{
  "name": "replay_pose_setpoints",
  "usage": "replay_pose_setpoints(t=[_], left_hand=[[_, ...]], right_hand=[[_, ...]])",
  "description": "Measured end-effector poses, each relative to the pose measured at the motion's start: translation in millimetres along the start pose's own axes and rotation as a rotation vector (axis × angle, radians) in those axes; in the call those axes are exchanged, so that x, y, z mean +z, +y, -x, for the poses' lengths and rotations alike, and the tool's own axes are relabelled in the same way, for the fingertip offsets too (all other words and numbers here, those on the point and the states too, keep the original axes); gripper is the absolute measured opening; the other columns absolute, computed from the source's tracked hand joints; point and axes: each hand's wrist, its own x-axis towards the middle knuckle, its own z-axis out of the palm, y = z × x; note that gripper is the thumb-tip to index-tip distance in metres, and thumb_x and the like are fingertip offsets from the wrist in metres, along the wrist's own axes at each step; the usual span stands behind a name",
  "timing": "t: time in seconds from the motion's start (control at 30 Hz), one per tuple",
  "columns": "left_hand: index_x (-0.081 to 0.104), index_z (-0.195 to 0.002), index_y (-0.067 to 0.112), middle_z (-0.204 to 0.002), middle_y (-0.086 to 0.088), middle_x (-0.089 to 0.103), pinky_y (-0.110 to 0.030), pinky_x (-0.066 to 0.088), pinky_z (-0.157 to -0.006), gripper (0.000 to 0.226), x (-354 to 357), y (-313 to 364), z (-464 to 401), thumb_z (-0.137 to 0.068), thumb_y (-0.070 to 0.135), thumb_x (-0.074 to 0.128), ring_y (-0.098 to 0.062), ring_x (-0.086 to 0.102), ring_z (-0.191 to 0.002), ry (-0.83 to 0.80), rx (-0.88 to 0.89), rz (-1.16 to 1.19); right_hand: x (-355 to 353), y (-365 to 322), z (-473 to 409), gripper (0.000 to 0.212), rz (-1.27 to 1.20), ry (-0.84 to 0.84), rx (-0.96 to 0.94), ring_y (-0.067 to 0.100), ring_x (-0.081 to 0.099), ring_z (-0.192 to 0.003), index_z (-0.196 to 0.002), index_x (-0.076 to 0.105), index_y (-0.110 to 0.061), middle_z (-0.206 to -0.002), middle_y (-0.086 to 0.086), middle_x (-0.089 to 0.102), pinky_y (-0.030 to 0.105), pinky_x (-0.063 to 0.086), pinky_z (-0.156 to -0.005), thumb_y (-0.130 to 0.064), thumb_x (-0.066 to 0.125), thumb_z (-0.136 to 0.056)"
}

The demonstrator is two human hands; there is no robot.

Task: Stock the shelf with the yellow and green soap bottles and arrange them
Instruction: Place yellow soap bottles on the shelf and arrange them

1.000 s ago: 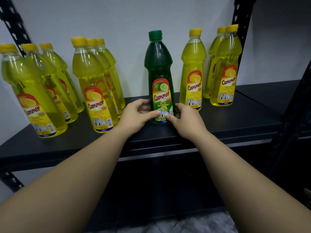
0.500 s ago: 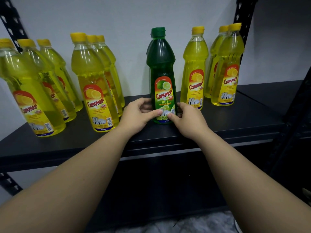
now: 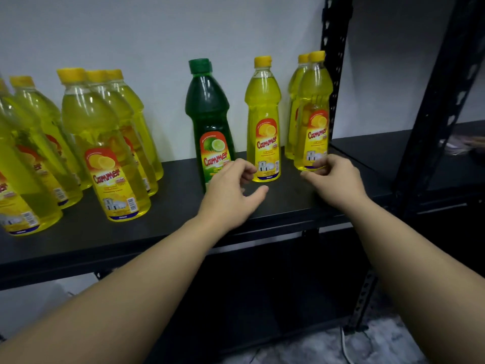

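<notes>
Dim, cool overhead light. Pale wall (image 3: 157,35) evenly lit; below the shelf (image 3: 78,240) near black. Small highlights on yellow bottles (image 3: 105,143). Soft motion blur on left hand (image 3: 231,190) and right hand (image 3: 333,177). Wide-angle bowing at frame edges.

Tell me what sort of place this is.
Probably a shop or stockroom shelving bay, perhaps a mock-up of one. A black metal shelf on a slotted black upright post carries many identical yellow plastic soap bottles and a dark green plastic soap bottle, labels facing outward.
</notes>
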Motion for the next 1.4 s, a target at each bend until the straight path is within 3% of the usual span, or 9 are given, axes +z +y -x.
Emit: replay_pose_setpoints(t=[0.13, 0.27, 0.4, 0.57, 0.67, 0.8, 0.93, 1.07, 1.4], left_hand=[[0.034, -0.155, 0.018, -0.151, -0.002, 0.042, -0.037, 0.041, -0.113, 0.077, 37, 21, -19, -0.092, 0.034, 0.076, -0.021, 0.047, -0.138, -0.119, -0.154, -0.149], [0.007, -0.163, 0.012, -0.164, -0.015, 0.022, -0.044, 0.036, -0.116, 0.099, 63, 20, -40, -0.094, 0.029, 0.075, -0.033, 0.038, -0.147, -0.120, -0.339, -0.159], [0.014, -0.159, 0.006, -0.155, -0.019, 0.037, -0.045, 0.040, -0.113, 0.090, 75, 6, -67, -0.095, 0.026, 0.073, -0.035, 0.046, -0.139, -0.007, -0.483, -0.010], [0.034, -0.149, 0.004, -0.146, -0.017, 0.048, -0.044, 0.045, -0.108, 0.072, 85, -4, -84, -0.095, 0.033, 0.073, -0.035, 0.053, -0.131, 0.073, -0.538, 0.047], [0.040, -0.145, 0.006, -0.143, -0.016, 0.048, -0.040, 0.044, -0.102, 0.074, 88, -4, -83, -0.091, 0.041, 0.076, -0.033, 0.054, -0.128, 0.051, -0.505, 0.003], [0.050, -0.138, 0.019, -0.131, -0.002, 0.063, -0.043, 0.053, -0.101, 0.074, 92, -3, -77, -0.080, 0.052, 0.083, -0.021, 0.064, -0.116, -0.008, -0.383, 0.087], [0.059, -0.132, 0.023, -0.111, 0.011, 0.074, -0.035, 0.060, -0.090, 0.072, 86, 2, -70, -0.072, 0.041, 0.093, -0.007, 0.073, -0.095, -0.096, -0.322, 0.281], [0.063, -0.134, 0.027, -0.113, 0.007, 0.078, -0.046, 0.059, -0.097, 0.071, 86, -4, -69, -0.071, 0.028, 0.094, -0.012, 0.077, -0.099, -0.212, -0.261, 0.378], [0.067, -0.130, 0.020, -0.124, 0.004, 0.069, -0.034, 0.051, -0.104, 0.055, 92, 0, -70, -0.083, 0.045, 0.083, -0.014, 0.065, -0.112, -0.253, -0.263, -0.004]], right_hand=[[-6, 15, -12, 0.035, -0.004, -0.023, -0.015, 0.013, 0.065, -0.089, -0.107, 0.066, -0.020, -0.091, -0.006, 0.070, 0.025, 0.043, -0.067, -0.037, 0.083, -0.082], [-4, 19, -35, 0.057, -0.029, -0.006, 0.024, 0.015, 0.059, -0.099, -0.125, 0.055, -0.015, -0.105, -0.003, 0.064, 0.027, 0.041, -0.078, -0.038, 0.084, -0.081], [8, 22, -61, 0.085, -0.068, 0.077, 0.060, 0.025, 0.060, -0.116, -0.137, 0.045, -0.013, -0.128, 0.009, 0.059, 0.035, 0.050, -0.091, -0.048, 0.088, -0.073], [18, 21, -64, 0.067, -0.160, 0.152, -0.043, 0.020, 0.062, -0.105, -0.125, 0.050, -0.025, -0.115, 0.002, 0.061, 0.042, 0.055, -0.090, -0.055, 0.082, -0.074], [19, 20, -57, 0.057, -0.249, 0.086, -0.133, 0.013, 0.064, -0.093, -0.114, 0.058, -0.027, -0.102, -0.003, 0.065, 0.036, 0.057, -0.082, -0.059, 0.082, -0.074], [16, 18, -48, 0.080, -0.246, -0.036, -0.191, 0.011, 0.061, -0.110, -0.137, 0.054, -0.027, -0.123, -0.005, 0.063, 0.029, 0.052, -0.088, -0.061, 0.085, -0.071], [11, 17, -42, 0.088, -0.295, -0.076, -0.192, 0.004, 0.062, -0.109, -0.138, 0.049, -0.030, -0.123, -0.012, 0.064, 0.026, 0.054, -0.090, -0.057, 0.091, -0.065], [6, 18, -40, 0.081, -0.277, -0.017, -0.169, 0.002, 0.066, -0.100, -0.130, 0.050, -0.030, -0.113, -0.013, 0.067, 0.028, 0.058, -0.086, -0.052, 0.093, -0.065], [-39, 40, -34, 0.078, -0.148, 0.050, -0.156, 0.010, 0.066, -0.105, -0.137, 0.056, -0.027, -0.117, -0.011, 0.070, 0.034, 0.057, -0.091, -0.058, 0.086, -0.072]])
